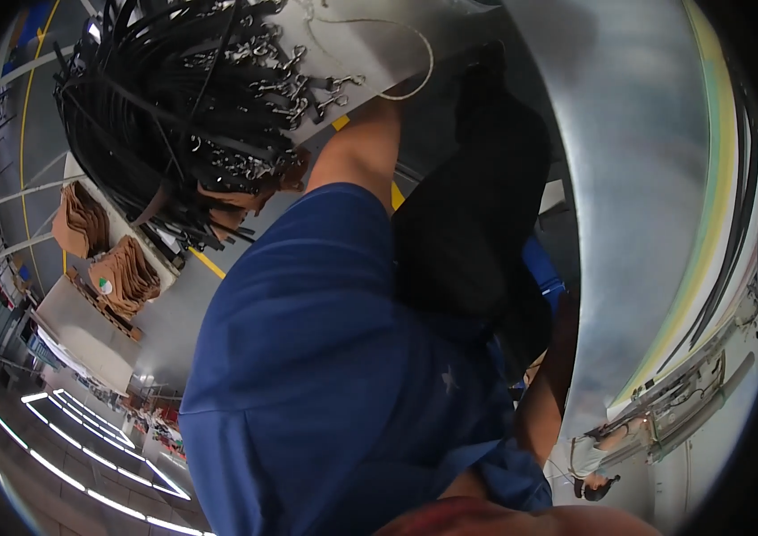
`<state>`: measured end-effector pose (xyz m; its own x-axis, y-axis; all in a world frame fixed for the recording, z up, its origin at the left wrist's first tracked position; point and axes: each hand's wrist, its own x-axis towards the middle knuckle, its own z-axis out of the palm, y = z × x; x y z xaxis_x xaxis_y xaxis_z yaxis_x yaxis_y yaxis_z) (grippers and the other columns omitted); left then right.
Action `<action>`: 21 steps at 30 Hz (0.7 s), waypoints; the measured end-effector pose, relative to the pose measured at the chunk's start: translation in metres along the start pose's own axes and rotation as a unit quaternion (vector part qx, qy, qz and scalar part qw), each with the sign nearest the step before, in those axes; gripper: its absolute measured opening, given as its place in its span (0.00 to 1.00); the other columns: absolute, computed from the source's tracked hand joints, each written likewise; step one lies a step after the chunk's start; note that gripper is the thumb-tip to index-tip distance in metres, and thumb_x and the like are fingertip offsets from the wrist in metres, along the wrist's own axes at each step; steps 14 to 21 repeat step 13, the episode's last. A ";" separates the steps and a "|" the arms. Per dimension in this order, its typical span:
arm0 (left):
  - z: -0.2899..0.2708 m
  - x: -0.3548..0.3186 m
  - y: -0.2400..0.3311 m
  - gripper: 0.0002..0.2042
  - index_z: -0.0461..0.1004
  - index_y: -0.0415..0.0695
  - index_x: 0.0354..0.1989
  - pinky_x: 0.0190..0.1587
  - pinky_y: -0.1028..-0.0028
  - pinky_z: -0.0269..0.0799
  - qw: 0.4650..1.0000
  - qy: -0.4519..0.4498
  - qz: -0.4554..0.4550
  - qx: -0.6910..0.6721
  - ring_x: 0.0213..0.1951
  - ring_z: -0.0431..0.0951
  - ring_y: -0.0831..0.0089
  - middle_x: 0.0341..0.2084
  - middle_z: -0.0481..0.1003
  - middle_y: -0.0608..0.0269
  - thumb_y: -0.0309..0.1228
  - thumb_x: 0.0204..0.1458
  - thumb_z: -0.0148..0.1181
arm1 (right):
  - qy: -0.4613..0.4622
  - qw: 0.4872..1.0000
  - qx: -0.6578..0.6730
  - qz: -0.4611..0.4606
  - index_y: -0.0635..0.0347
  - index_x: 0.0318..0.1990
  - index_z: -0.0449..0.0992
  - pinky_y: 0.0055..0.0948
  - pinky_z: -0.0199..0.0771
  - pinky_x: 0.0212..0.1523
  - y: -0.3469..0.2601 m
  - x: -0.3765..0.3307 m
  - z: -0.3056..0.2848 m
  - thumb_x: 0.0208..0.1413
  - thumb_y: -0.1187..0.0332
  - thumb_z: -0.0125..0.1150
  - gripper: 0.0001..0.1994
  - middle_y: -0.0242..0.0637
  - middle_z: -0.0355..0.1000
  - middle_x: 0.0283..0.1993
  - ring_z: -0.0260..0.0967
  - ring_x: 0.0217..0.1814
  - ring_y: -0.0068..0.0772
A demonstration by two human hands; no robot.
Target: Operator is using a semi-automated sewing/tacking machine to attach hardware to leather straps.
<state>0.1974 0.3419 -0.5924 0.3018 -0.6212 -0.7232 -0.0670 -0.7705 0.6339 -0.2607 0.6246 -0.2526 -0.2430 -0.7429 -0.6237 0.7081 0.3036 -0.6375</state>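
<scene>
My left forearm (pixel 363 147) reaches from the blue sleeve to the edge of a light table (pixel 343 54); the hand is out of sight past that edge. Beside this arm lies a big heap of black straps (pixel 142 107) with silver snap hooks (pixel 294 98) at their ends. A thin pale cord (pixel 428 54) loops over the table edge close to the forearm. My right arm (pixel 544 402) runs along a smooth grey metal surface (pixel 638 179), its hand hidden from view. What either hand holds or touches cannot be seen.
Stacks of brown flat pieces (pixel 124 277) rest on a bench at the left. Yellow lines (pixel 208 262) mark the grey floor. Black cables (pixel 732 241) run along the metal surface's far side. Another person (pixel 595 464) is at the lower right.
</scene>
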 end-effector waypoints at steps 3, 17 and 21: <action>-0.027 -0.035 -0.007 0.17 0.78 0.44 0.42 0.37 0.64 0.75 0.998 -0.006 0.051 0.044 0.31 0.78 0.65 0.33 0.79 0.60 0.46 0.58 0.62 | 0.001 1.000 0.022 0.014 0.56 0.50 0.72 0.39 0.67 0.46 0.003 -0.011 0.006 0.67 0.65 0.57 0.09 0.33 0.68 0.46 0.63 0.43 0.33; -0.119 -0.220 0.113 0.27 0.61 0.40 0.71 0.67 0.55 0.70 0.869 -0.372 0.031 -0.324 0.62 0.76 0.56 0.60 0.75 0.50 0.34 0.65 0.55 | -0.308 0.946 0.033 0.098 0.56 0.58 0.72 0.34 0.65 0.44 0.076 0.014 0.153 0.70 0.61 0.59 0.15 0.33 0.66 0.46 0.61 0.42 0.31; -0.119 -0.220 0.113 0.27 0.61 0.40 0.71 0.67 0.55 0.70 0.869 -0.372 0.031 -0.324 0.62 0.76 0.56 0.60 0.75 0.50 0.34 0.65 0.55 | -0.308 0.946 0.033 0.098 0.56 0.58 0.72 0.34 0.65 0.44 0.076 0.014 0.153 0.70 0.61 0.59 0.15 0.33 0.66 0.46 0.61 0.42 0.31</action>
